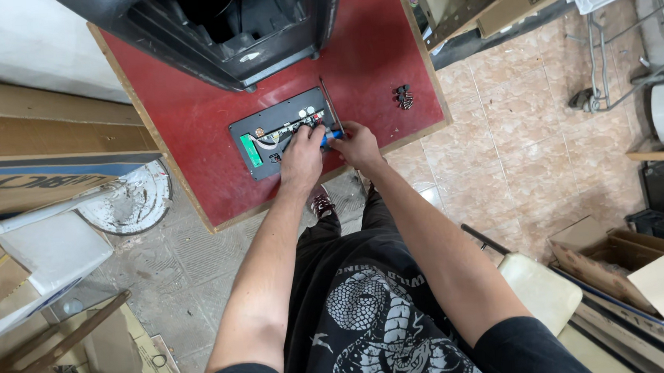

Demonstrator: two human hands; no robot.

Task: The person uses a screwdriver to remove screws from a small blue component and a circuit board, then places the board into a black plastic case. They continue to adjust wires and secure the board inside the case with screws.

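Nearest the near edge of the red, wood-rimmed worktop [386, 68], both hands work side by side. The left hand [302, 156] lies curled over the lower right part of a flat black rectangular control panel with a green strip and small knobs [268, 140]; whether its fingers pinch anything I cannot tell. The right hand [358, 145] is closed around a blue-handled screwdriver [332, 135], the handle showing between the two hands and its thin metal shaft [327, 98] running up along the panel's right edge.

Farther right, near the worktop's right edge, sits a small cluster of dark screws [403, 97]. At the far edge stands a large black plastic housing, open inside [238, 31].

The loose panel could slide under pressure, so the tip might slip onto its wiring; the screws could roll off the edge.
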